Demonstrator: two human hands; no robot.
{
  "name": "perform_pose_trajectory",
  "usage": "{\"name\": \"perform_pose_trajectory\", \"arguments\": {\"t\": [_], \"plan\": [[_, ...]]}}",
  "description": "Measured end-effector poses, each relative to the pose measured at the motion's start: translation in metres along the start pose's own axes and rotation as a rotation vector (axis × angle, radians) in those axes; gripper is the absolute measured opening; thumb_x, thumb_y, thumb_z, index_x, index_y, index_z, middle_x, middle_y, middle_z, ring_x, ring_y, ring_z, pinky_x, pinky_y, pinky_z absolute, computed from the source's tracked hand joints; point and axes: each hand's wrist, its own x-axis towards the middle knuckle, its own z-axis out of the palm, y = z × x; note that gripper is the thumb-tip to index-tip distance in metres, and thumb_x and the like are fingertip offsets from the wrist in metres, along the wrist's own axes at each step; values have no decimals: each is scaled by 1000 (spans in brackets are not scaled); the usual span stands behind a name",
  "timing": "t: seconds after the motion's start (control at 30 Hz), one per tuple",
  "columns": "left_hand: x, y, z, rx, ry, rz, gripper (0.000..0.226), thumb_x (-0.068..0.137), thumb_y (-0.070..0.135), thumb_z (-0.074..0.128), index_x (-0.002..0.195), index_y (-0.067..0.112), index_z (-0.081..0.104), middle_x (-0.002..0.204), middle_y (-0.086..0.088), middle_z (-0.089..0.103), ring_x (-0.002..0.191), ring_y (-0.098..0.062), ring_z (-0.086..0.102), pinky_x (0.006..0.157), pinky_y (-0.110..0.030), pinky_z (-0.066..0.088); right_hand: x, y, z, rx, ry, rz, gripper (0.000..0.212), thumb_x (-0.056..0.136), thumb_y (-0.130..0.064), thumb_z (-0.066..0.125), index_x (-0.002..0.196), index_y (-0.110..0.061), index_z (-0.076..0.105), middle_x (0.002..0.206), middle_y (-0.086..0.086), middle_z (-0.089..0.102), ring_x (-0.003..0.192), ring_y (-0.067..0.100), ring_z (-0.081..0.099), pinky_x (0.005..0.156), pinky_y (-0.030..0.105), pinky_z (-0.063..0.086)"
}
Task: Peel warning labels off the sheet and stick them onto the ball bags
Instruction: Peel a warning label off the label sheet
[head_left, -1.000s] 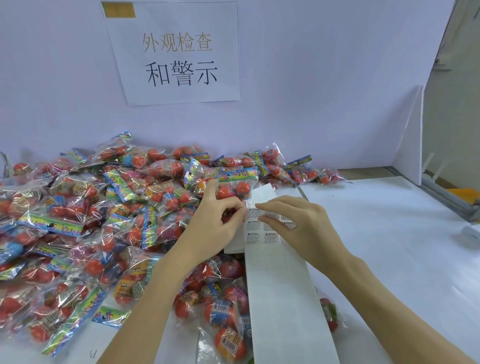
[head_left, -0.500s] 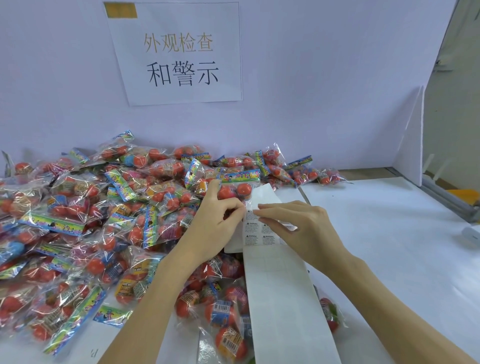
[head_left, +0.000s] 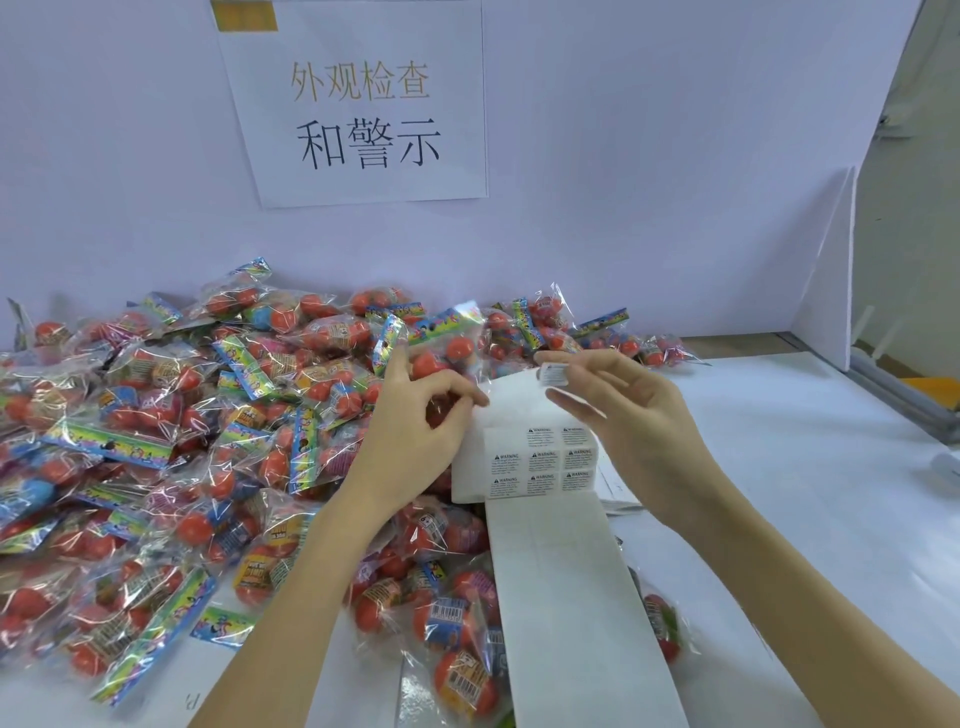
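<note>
Warning labels remain in a small block on the label sheet (head_left: 545, 519), a long white strip that runs from the near edge of the counter (head_left: 810, 467) away toward the pile; its near stretch is bare backing, and only a few rows of printed stickers (head_left: 543, 460) sit farther up, so most of this strip looks used. Past them the left hand (head_left: 415, 421) pinches the curled far-left edge of the sheet between thumb and fingertips, holding it up. Just right, the right hand (head_left: 623, 410) is raised off the sheet with one peeled label (head_left: 554, 374) stuck at its fingertips, the other fingers loosely spread. The peel for this label looks done; sticking it is not yet done. Ball bags (head_left: 208, 441) lie heaped left and far across the counter, a few near under the strip, and I cannot tell which already carry labels, so much seems left. A paper sign (head_left: 358, 104) hangs on the far wall.
</note>
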Motion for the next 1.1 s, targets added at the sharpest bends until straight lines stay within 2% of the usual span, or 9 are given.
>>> {"name": "perform_pose_trajectory", "arguments": {"t": [0.07,0.1,0.17,0.23,0.4,0.57,0.73,0.9,1.1], "plan": [[2,-1,-3,-90,50,-3,28,95,9,72,99,36,77,133,9,59,123,5,49,107,1,21,3,-3,-3,133,56,24,12,89,-22,77,97,-13,78,112,11,77,110,24,71,106,38,54],[3,-2,-4,-193,48,-27,33,95,10,72,105,41,77,130,17,62,114,-3,57,111,-12,33,4,-4,-5,178,62,26,15,87,-22,79,97,-11,78,107,12,77,106,25,71,103,37,55],[2,3,-5,-429,8,-68,42,93,10,72,120,42,73,128,18,67,90,-15,62,93,-39,53,4,-7,-5,210,52,24,20,83,-23,80,97,-8,77,104,14,75,106,27,71,101,35,55],[1,8,-4,-582,3,-42,50,89,9,72,131,36,67,132,10,68,89,-16,65,90,-46,58,4,-8,-2,196,35,27,22,82,-25,80,93,-6,76,109,16,75,112,28,70,100,38,57],[2,11,-6,-896,24,21,57,90,11,74,143,28,61,113,5,67,84,-7,65,84,-23,55,0,-7,6,154,-2,68,20,81,-28,81,87,-10,75,128,19,70,129,27,63,97,50,59],[0,15,3,-718,-98,24,52,96,-4,65,139,26,63,135,-7,63,107,-30,72,81,-41,64,-2,-3,9,146,-13,85,15,81,-33,81,84,-18,77,133,11,70,129,18,63,95,51,59],[-3,11,14,-590,-179,-21,60,94,-13,67,133,33,67,140,17,59,114,-27,69,83,-42,66,-1,0,5,77,21,65,19,86,-29,86,88,-12,78,129,8,72,126,16,66,94,45,61],[-2,9,16,-578,-198,-26,58,90,-2,78,135,33,66,140,17,59,119,-22,68,84,-41,65,-5,8,8,-82,52,35,14,85,-27,85,83,-15,78,124,-3,74,119,18,70,90,30,58],[-4,11,13,-511,-217,-26,61,89,-4,75,133,37,65,139,18,62,118,-21,69,93,-46,62,-5,9,7,-155,60,74,18,79,-35,88,83,-20,81,124,-10,72,116,15,71,95,35,51]]}}
